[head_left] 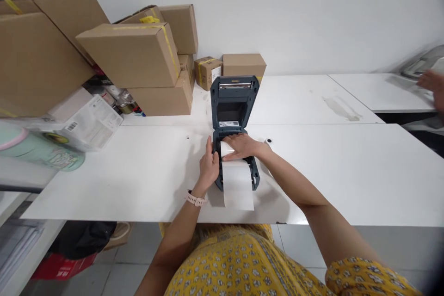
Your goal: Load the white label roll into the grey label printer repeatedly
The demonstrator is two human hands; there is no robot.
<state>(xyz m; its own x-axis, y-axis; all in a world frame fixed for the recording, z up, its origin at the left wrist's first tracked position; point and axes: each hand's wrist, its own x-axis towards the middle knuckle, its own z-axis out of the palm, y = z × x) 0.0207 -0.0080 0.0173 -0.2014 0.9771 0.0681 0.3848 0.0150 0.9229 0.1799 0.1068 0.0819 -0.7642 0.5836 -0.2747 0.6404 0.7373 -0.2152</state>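
A dark grey label printer (257, 173) stands on the white table with its lid (233, 97) raised. Inside it sits a white label roll (226, 149), and a strip of its paper (237, 189) hangs out over the front. My right hand (242, 145) reaches into the printer from the right, thumb and fingers around the roll, partly hiding it. Against the printer's left side, my left hand (208, 167) grips the housing, with one finger pointing up along the edge. Beside my right wrist lies a small white roll-like object (268, 141) with a dark centre, partly covered.
Cardboard boxes (128, 53) are stacked at the back left, with smaller boxes (243, 64) behind the printer. A mint-green bottle (58, 150) and a white carton (92, 118) stand at the left. Another person's hand (433, 84) shows at the far right, near a plastic-wrapped item (421, 62).
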